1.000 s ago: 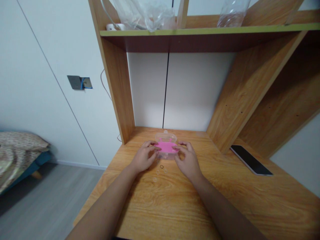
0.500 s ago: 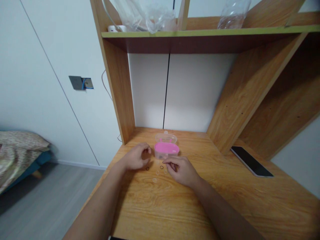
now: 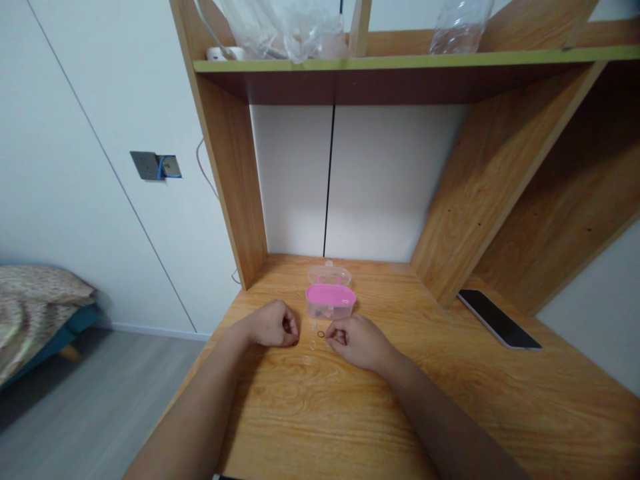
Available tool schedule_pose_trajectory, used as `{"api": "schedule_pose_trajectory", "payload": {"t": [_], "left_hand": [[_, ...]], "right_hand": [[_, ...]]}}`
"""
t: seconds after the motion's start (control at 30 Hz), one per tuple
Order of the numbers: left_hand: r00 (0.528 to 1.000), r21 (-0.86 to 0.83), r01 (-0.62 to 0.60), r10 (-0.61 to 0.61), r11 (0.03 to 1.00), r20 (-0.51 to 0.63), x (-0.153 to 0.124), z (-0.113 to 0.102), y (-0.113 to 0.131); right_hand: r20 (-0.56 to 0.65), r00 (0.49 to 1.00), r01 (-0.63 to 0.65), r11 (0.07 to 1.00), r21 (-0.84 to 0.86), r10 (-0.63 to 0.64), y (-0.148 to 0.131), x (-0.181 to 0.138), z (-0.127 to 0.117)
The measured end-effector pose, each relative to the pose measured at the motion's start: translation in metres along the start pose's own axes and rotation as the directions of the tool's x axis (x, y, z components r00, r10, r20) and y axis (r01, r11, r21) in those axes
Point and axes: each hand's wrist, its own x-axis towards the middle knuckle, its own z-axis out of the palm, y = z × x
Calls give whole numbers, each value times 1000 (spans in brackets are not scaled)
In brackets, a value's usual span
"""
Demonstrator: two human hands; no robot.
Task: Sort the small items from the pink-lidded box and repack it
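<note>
A small clear box with a pink tray (image 3: 330, 301) stands on the wooden desk (image 3: 450, 400), its clear lid (image 3: 329, 274) open behind it. In front of the box lie a tiny black ring (image 3: 321, 335) and a few clear rings (image 3: 313, 345). My right hand (image 3: 359, 342) rests on the desk with thumb and forefinger pinched at the black ring's right edge. My left hand (image 3: 273, 324) is curled into a loose fist just left of the rings, knuckles on the desk; what it holds, if anything, is hidden.
A dark phone (image 3: 497, 319) lies at the desk's right, beside the slanted wooden side panel (image 3: 480, 193). The shelf above (image 3: 400, 63) carries a plastic bag (image 3: 290, 27) and a clear bottle (image 3: 457, 27). The desk's left edge drops to the floor; a bed (image 3: 35, 300) is far left.
Both hands have come off the pink box toward me and down to the rings. The left hand has closed over the spot where a second black ring lay; the right has pinched at the other.
</note>
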Motion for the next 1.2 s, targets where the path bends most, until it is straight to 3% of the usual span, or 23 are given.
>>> {"api": "schedule_pose_trajectory", "payload": {"t": [0.43,0.63,0.83,1.03,1.2], "left_hand": [[992,-118,-115,107,986,-72,16,25,4],[982,-170,-150,127,974,-143,15,24,10],[979,-205,-167,137,965,-151,16,24,11],[981,-369,-186,153,911,-118,17,27,18],[986,-472,-159,112,867,-128,18,28,23]], "right_hand": [[-39,999,4,1000,-7,-5,-4,0,1],[-25,998,57,998,-31,-57,-6,0,1],[-19,1000,14,1000,9,-13,-4,2,4],[-3,999,36,996,81,-36,-3,2,7],[-61,997,56,988,142,-47,-4,1,4]]}}
